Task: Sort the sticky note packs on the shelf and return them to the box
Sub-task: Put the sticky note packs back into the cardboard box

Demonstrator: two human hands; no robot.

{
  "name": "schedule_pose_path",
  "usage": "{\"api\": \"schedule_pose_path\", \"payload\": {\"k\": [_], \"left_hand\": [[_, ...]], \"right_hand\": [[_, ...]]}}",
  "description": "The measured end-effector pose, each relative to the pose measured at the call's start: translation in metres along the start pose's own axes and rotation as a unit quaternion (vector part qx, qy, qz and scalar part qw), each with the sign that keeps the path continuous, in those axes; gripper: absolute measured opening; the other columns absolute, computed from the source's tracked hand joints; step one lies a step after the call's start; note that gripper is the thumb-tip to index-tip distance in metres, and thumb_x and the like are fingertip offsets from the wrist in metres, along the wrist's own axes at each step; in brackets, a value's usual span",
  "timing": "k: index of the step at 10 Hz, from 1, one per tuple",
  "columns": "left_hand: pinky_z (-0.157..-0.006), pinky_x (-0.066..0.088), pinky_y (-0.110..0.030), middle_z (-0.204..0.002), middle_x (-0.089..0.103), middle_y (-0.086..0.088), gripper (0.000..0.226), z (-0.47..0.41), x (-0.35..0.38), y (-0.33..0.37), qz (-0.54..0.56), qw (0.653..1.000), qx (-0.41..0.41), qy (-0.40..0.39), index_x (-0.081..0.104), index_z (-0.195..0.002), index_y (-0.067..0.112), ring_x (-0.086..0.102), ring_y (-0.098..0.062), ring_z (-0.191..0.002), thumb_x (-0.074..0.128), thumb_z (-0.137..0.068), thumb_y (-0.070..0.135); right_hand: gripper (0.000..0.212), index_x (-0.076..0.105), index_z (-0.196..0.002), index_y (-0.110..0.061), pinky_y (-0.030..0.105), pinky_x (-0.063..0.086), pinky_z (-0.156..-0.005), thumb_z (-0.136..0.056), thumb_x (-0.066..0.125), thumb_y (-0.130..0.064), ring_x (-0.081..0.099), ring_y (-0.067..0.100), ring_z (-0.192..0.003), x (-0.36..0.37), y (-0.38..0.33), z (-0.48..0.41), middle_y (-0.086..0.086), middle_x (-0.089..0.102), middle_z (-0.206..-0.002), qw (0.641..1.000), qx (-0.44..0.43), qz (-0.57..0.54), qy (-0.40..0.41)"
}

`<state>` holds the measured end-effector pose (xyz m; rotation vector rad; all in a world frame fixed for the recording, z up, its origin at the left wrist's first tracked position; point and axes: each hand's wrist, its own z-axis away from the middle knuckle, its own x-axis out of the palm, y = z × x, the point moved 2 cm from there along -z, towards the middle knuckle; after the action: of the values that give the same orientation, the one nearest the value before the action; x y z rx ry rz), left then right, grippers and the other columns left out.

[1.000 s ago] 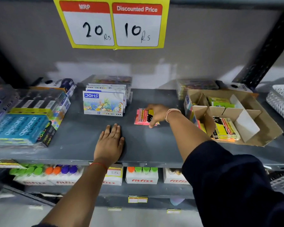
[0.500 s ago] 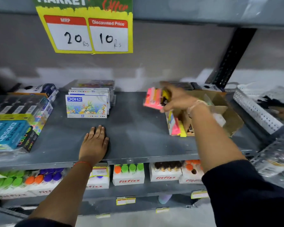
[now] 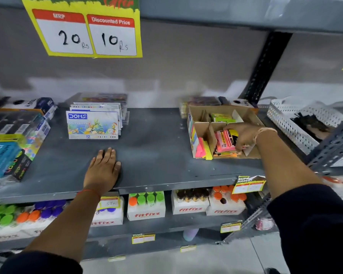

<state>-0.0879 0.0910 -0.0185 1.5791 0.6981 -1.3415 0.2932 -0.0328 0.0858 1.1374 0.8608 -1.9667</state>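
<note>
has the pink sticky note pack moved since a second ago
Yes. The pink sticky note pack went right, from the open shelf beside the DOMS box into the cardboard box, with the right hand on it.

Single view, head-mounted, wide-angle. It faces forward and slightly downward at a grey metal shelf (image 3: 156,155), at close range, within arm's reach. The price sign (image 3: 87,32) sits at the top edge; a lower shelf tier and the floor fill the bottom. Both forearms enter from the lower corners. The right margin appears blurred. No second view overlaps.
</note>
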Motion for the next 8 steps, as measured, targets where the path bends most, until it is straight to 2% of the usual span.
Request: {"api": "schedule_pose_path", "payload": {"k": [1, 2, 3, 4, 6, 7, 8], "left_hand": [[-0.12, 0.008, -0.039, -0.157, 0.015, -0.006, 0.052, 0.0, 0.0, 0.0, -0.004, 1.0, 0.002, 0.0, 0.015, -0.145, 0.01, 0.008, -0.026, -0.146, 0.027, -0.098, 0.026], [-0.12, 0.009, -0.039, -0.157, 0.015, -0.006, 0.052, -0.001, 0.0, 0.0, -0.011, 1.0, 0.003, 0.0, 0.014, -0.145, 0.01, 0.008, -0.026, -0.146, 0.026, -0.098, 0.027], [-0.12, 0.009, -0.039, -0.157, 0.015, -0.006, 0.052, -0.002, 0.001, -0.001, -0.014, 1.0, 0.003, -0.001, 0.014, -0.145, 0.01, 0.008, -0.026, -0.146, 0.026, -0.098, 0.027], [-0.12, 0.009, -0.039, -0.157, 0.015, -0.006, 0.052, -0.002, 0.001, -0.001, -0.014, 1.0, 0.003, 0.0, 0.014, -0.145, 0.009, 0.008, -0.026, -0.146, 0.026, -0.098, 0.027], [-0.12, 0.008, -0.038, -0.158, 0.014, -0.006, 0.052, -0.001, 0.0, 0.001, -0.02, 1.0, 0.001, -0.005, 0.013, -0.145, 0.009, 0.007, -0.026, -0.147, 0.025, -0.098, 0.027], [-0.12, 0.008, -0.038, -0.158, 0.013, -0.006, 0.052, -0.001, 0.0, 0.001, -0.018, 1.0, 0.002, -0.006, 0.012, -0.146, 0.009, 0.007, -0.026, -0.147, 0.024, -0.098, 0.028], [-0.121, 0.008, -0.038, -0.158, 0.012, -0.006, 0.052, 0.0, 0.0, 0.001, -0.022, 1.0, 0.003, -0.01, 0.011, -0.146, 0.009, 0.006, -0.026, -0.147, 0.023, -0.098, 0.027]], "right_hand": [[0.089, 0.034, -0.141, -0.031, 0.029, 0.045, -0.081, -0.066, 0.07, 0.001, 0.048, 0.022, -0.103, 0.001, -0.002, -0.007, 0.005, 0.048, -0.131, 0.999, -0.02, 0.028, -0.002], [0.088, 0.029, -0.144, -0.027, 0.028, 0.039, -0.096, -0.07, 0.071, -0.003, 0.04, 0.024, -0.124, 0.007, 0.002, -0.013, 0.005, 0.035, -0.147, 0.997, -0.032, 0.063, 0.001], [0.091, 0.025, -0.145, -0.024, 0.032, 0.02, -0.117, -0.071, 0.076, -0.015, 0.021, 0.026, -0.14, 0.016, 0.008, -0.018, 0.005, 0.024, -0.152, 0.992, -0.045, 0.113, 0.035], [0.089, 0.03, -0.144, -0.024, 0.033, 0.02, -0.117, -0.069, 0.079, -0.02, 0.024, 0.029, -0.136, 0.021, 0.011, -0.02, 0.007, 0.029, -0.142, 0.992, -0.051, 0.097, 0.06], [0.082, 0.038, -0.14, -0.026, 0.038, 0.027, -0.114, -0.07, 0.078, -0.015, 0.029, 0.032, -0.135, 0.026, 0.01, -0.021, 0.012, 0.034, -0.146, 0.988, -0.08, 0.096, 0.092], [0.079, 0.039, -0.139, -0.027, 0.038, 0.032, -0.111, -0.071, 0.077, -0.016, 0.036, 0.033, -0.13, 0.028, 0.011, -0.019, 0.011, 0.041, -0.141, 0.987, -0.079, 0.1, 0.1], [0.081, 0.038, -0.14, -0.024, 0.034, 0.034, -0.109, -0.07, 0.078, -0.014, 0.04, 0.031, -0.128, 0.03, 0.012, -0.016, 0.01, 0.044, -0.139, 0.988, -0.071, 0.09, 0.1]]}}
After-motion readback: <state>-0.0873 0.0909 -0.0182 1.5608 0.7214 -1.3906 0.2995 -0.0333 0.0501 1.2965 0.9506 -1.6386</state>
